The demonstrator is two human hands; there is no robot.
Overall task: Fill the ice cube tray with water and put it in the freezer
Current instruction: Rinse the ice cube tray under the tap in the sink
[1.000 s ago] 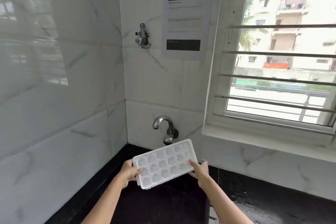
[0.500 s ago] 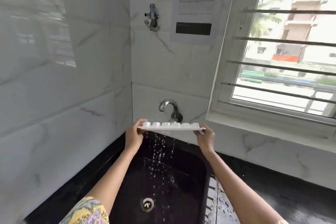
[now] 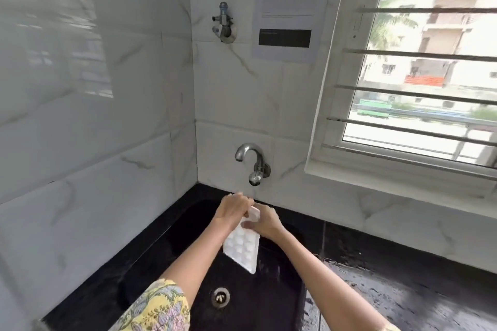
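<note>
A white ice cube tray point(image 3: 242, 248) hangs almost upright over the black sink point(image 3: 188, 250), its bumpy underside facing me and its long side pointing down. My left hand point(image 3: 231, 211) grips the tray's upper end from the left. My right hand point(image 3: 265, 220) holds the same upper end from the right. Both hands are close together just below the chrome tap point(image 3: 251, 160) on the wall. No water runs from the tap.
The sink drain point(image 3: 220, 297) lies below the tray. A wet black counter point(image 3: 403, 290) extends to the right. A second valve point(image 3: 224, 25) and a paper notice point(image 3: 287, 5) are on the tiled wall. A barred window point(image 3: 419, 67) is at right.
The tray was held flat and upside down under the tap with water dripping. Now it is tipped on end, lower over the sink, and my hands have come together at its top.
</note>
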